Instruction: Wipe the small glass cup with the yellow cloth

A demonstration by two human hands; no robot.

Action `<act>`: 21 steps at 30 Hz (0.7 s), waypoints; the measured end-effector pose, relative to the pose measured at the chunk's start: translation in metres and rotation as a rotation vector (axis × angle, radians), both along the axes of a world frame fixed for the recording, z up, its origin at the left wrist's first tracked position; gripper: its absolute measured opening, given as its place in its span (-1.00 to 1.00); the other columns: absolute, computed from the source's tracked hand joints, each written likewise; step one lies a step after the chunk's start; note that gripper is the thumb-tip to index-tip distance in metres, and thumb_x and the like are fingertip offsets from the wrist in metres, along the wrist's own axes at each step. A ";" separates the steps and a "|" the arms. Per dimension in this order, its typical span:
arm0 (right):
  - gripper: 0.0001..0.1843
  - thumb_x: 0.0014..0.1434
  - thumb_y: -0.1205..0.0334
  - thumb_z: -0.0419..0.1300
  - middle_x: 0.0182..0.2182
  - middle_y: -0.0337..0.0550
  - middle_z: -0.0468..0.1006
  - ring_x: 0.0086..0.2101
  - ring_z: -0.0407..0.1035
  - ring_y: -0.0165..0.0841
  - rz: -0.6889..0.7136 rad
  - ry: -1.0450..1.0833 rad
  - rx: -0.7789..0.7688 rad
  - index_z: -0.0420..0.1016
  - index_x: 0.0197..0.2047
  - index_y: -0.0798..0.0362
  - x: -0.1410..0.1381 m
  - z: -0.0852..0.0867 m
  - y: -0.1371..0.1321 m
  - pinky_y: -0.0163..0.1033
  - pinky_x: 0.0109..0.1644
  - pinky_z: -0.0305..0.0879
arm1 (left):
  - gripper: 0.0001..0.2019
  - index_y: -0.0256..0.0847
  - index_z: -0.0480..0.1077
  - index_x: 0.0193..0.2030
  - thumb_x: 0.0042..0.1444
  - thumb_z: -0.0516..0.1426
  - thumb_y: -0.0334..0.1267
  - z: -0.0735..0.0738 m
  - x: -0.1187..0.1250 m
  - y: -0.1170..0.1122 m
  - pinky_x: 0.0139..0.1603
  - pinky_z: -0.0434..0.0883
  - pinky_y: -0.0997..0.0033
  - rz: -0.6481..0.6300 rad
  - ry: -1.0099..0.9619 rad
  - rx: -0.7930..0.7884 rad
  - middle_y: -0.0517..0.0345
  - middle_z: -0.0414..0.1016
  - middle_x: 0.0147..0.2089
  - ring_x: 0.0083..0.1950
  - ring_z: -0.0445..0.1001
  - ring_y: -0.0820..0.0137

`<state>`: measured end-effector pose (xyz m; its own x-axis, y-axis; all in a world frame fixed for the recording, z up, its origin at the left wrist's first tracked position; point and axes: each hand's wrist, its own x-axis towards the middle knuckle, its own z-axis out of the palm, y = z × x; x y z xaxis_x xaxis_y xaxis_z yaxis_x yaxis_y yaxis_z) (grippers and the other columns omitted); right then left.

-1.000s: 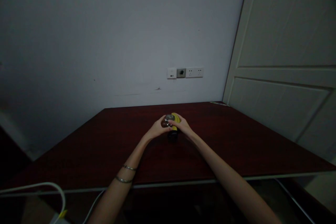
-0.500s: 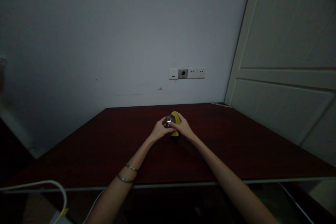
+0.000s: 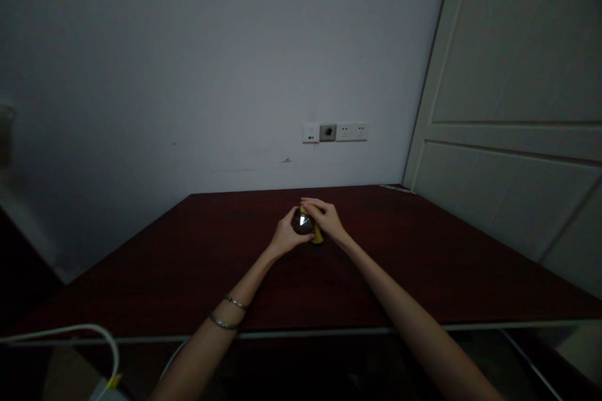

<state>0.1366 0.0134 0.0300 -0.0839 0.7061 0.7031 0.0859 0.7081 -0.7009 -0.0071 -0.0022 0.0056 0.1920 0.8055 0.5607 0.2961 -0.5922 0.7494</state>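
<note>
Over the middle of the table, my left hand is curled around a shiny, rounded metal object; its exact kind is too small and dark to make out. My right hand presses a yellow cloth against the right side of that metal object. The cloth is folded under the fingers, with its lower end hanging out below the palm. Part of the metal surface is hidden by both hands. Two bracelets circle my left forearm.
The dark red table reaches back to a pale wall with sockets. A white panelled door stands to the right. At the lower left, a white cable loops by the table's front edge.
My right fingers and the yellow cloth have shifted left over the top of the metal object. More of its shiny face shows now. My left hand stays nearly in place.
</note>
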 end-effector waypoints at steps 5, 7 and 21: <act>-0.71 0.01 0.08 0.18 -0.21 -0.08 0.56 -0.16 0.43 -0.23 -0.027 0.048 -0.091 0.55 -0.25 0.05 -0.003 0.001 0.004 -0.10 -0.02 0.31 | -0.25 -0.27 0.23 0.07 -0.36 0.32 -0.22 0.004 0.002 -0.004 0.01 0.30 0.28 -0.017 0.005 0.005 0.00 0.42 -0.06 -0.04 0.39 0.25; -0.74 0.04 0.10 0.15 -0.15 -0.09 0.54 -0.11 0.40 -0.26 -0.058 0.012 0.006 0.54 -0.23 0.02 -0.003 0.000 -0.005 -0.12 0.03 0.28 | -0.26 -0.27 0.23 0.06 -0.36 0.32 -0.23 0.003 0.002 -0.003 -0.01 0.32 0.30 -0.026 -0.014 -0.001 -0.01 0.42 -0.05 -0.05 0.40 0.26; -0.75 0.08 0.18 0.13 -0.04 -0.13 0.45 -0.04 0.34 -0.31 -0.104 -0.118 0.185 0.51 -0.16 -0.04 -0.014 0.001 -0.013 -0.17 0.08 0.22 | -0.31 -0.31 0.22 0.08 -0.29 0.28 -0.30 -0.002 0.000 0.007 -0.08 0.37 0.35 0.007 -0.120 0.003 0.00 0.42 -0.06 -0.11 0.43 0.29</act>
